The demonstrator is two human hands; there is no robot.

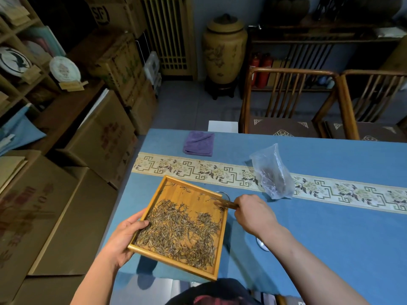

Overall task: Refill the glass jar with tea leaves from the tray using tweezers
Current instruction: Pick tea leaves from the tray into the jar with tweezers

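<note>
A square wooden tray (176,190) of dry tea leaves (180,232) is lifted and tilted above the blue table. My left hand (125,236) grips its left edge, thumb over the rim among the leaves. My right hand (253,213) holds brown wooden tweezers (224,203), their tips at the tray's far right corner among a few leaves. Just behind that corner a glass jar's rim (221,192) peeks out; the tray hides most of the jar. A round shiny object (262,244), possibly the lid, shows under my right forearm.
A clear plastic bag (273,172) with some tea stands on the patterned runner (198,170) to the right of the tray. A folded purple cloth (199,143) lies at the far edge. Two wooden chairs (288,102) stand behind the table, cardboard boxes (88,150) to the left.
</note>
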